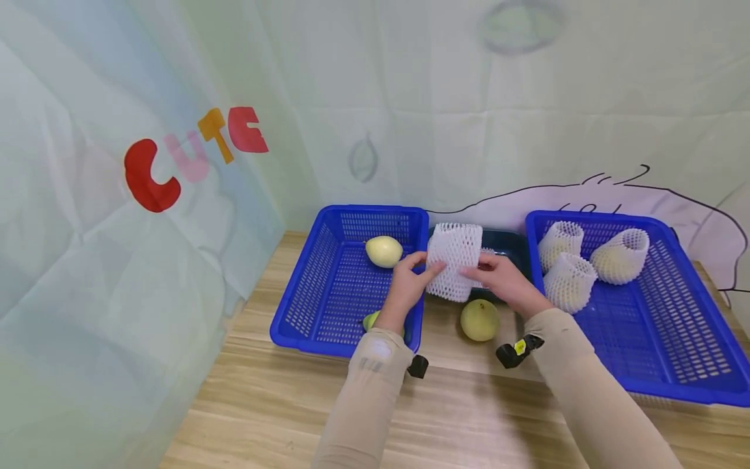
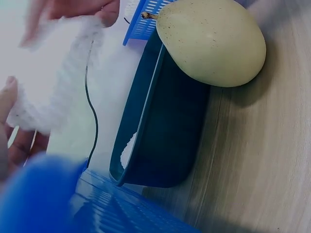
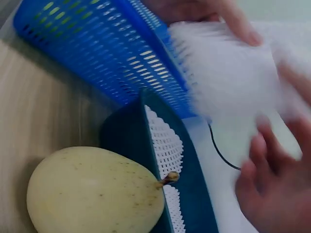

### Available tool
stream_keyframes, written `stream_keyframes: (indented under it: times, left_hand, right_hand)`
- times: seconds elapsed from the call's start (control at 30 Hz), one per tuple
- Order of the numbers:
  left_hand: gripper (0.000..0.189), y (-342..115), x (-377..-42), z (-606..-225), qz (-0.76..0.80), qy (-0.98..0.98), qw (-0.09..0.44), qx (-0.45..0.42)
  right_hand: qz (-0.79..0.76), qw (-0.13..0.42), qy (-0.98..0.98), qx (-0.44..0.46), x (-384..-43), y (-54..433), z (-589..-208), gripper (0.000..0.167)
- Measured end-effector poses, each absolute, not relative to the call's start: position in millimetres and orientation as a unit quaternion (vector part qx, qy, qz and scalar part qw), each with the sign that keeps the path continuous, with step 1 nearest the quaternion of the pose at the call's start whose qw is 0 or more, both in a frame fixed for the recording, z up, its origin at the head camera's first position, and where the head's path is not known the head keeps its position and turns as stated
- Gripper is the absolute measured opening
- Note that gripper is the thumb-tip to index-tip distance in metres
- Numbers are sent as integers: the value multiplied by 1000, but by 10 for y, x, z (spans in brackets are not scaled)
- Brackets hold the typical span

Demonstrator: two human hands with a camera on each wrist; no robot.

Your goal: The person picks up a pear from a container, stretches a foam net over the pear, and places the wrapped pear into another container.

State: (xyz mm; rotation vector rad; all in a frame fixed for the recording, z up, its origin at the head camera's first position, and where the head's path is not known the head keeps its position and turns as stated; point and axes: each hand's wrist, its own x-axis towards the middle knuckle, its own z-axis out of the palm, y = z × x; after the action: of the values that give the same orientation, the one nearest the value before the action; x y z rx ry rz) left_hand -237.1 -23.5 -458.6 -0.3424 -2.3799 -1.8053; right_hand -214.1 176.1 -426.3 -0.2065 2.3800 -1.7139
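Note:
A white foam net sleeve (image 1: 454, 262), flat and with no fruit visible inside it, is held up between both hands. At its left edge my left hand (image 1: 404, 286) pinches it, thumb across the front and fingers behind. My right hand (image 1: 508, 281) grips the right edge, its thumb also on the front. In the wrist views the sleeve (image 3: 233, 68) is blurred. Just below the hands, a pale yellow-green pear (image 1: 480, 320) stands on the table. Behind it is a dark green bin (image 2: 167, 121) with more white foam netting (image 3: 166, 143) inside.
On the left, a blue basket (image 1: 281, 319) contains a pale pear (image 1: 384, 251) and a greener fruit (image 1: 370, 320), partly covered by the left forearm. Another blue basket (image 1: 662, 365) on the right holds three sleeved fruits (image 1: 568, 283). A printed cloth (image 1: 410, 130) hangs behind the table.

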Motion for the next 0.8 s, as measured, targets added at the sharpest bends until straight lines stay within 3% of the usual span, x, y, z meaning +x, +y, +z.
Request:
stream_keyframes:
  times: [0.07, 0.17, 0.3, 0.57, 0.7, 0.8]
  left_hand:
    - [22, -231, -2374, -4590, -617, -775, 92, -100]
    - [22, -230, -2382, -4589, -646, -746, 140, -85]
    - [23, -254, -2387, -4574, -665, -726, 156, -79]
    - [17, -132, -2341, -4381, -716, -690, 37, -100]
    - [11, -12, -2329, -4271, -847, -527, -41, -54]
    - [30, 20, -2344, -4266, -920, -377, -106, -18]
  right_hand:
    - [-584, 63, 810, 4, -2145, 1799, -4259, 51]
    - [-613, 28, 786, 76, -2156, 1897, -4244, 42]
    - [-627, 28, 775, 71, -2156, 1968, -4225, 37]
    - [-709, 42, 704, -8, -2096, 1990, -4201, 21]
    - [-677, 82, 731, -7, -2046, 2040, -4225, 36]
    - [-646, 122, 753, 4, -1986, 2038, -4312, 42]
